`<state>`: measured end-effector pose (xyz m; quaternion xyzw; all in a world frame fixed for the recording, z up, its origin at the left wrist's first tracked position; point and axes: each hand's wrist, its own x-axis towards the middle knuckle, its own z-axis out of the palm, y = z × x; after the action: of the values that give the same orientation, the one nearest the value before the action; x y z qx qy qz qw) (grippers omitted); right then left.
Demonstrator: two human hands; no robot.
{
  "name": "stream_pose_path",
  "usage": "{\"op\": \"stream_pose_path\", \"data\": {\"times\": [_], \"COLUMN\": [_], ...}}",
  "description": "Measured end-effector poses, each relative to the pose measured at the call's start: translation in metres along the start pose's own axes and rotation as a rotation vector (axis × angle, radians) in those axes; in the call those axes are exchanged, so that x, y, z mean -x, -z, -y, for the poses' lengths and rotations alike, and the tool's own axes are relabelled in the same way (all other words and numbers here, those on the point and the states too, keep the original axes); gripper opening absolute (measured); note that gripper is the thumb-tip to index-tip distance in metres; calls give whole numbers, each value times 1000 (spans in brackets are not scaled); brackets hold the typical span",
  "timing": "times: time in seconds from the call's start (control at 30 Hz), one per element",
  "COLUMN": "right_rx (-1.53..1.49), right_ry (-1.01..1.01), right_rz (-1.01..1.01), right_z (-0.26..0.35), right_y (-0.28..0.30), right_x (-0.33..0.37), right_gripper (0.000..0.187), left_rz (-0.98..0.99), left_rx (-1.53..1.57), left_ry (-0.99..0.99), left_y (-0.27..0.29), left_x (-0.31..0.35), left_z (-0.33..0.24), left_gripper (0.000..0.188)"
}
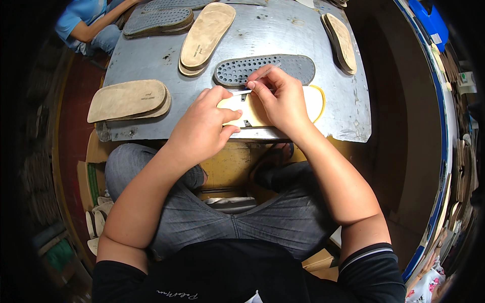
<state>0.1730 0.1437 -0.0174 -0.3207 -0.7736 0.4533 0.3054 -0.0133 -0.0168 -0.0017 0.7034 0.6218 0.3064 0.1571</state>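
A pale yellow sole-shaped piece [313, 103] with small dark marks lies across the near edge of the table. My left hand [204, 118] grips its left end, fingers spread over the top and thumb at the near edge. Between the fingers of my right hand [280, 98] is a thin pen with a clear barrel [269, 71], its blue end low over the piece's far edge. A narrow white strip [241, 93] shows by the pen's lower end; my left fingers partly hide it. Just beyond lies a grey sole with many round holes [293, 68].
Tan footbeds lie at the left [126, 101], far middle [207, 38] and right [341, 43] of the metal table [151, 63]. More holed soles [159, 22] are stacked far left. Another person [88, 25] sits beyond that corner. Shelving [459, 171] lines the right.
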Motion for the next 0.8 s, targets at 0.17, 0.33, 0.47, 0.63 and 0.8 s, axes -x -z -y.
{"op": "stream_pose_path", "data": {"times": [0.17,0.33,0.47,0.63,0.8], "right_rx": [42,14,60,36,25], "right_ry": [-23,53,64,70,98], "right_rz": [81,17,32,34,6], "right_z": [10,6,8,14,9], "right_y": [4,0,1,2,-1], "right_x": [1,1,2,4,4], "right_gripper": [8,8,7,6,6], "left_rz": [10,22,35,43,41], "left_rx": [-6,-17,-11,-18,-14], "left_ry": [8,-10,8,15,5], "left_y": [2,1,2,4,3], "left_x": [1,-1,0,-1,-2], "left_z": [1,1,0,-2,-1], "left_gripper": [35,35,35,35,36]}}
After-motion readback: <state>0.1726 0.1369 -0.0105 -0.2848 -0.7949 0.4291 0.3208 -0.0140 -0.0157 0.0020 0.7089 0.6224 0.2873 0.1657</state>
